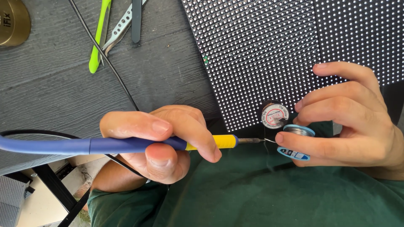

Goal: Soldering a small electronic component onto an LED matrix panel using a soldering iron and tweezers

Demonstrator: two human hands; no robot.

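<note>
A: Head view, item one: left hand [164,141], fingers closed round the blue and yellow soldering iron [126,145], thumb on top, pen fashion. Metal tip points right.

B: Item two?

A: Right hand [349,122], thumb and forefinger pinching a small blue spool of solder wire [296,143], other fingers spread above it. A short strand of solder sticks out left and meets the iron's tip, just below the edge of the LED matrix panel [269,50].

B: Handling note?

A: My judgement: keep both wrists braced, let the tip touch only the strand's end, and keep fingertips well back from the hot metal.

B: Other entries?

A: A second small reel with a white label [274,116] beside the spool; green-handled pliers [100,35] and tweezers [136,21] on the grey wooden table [50,84]; a green garment [252,193] below.
</note>
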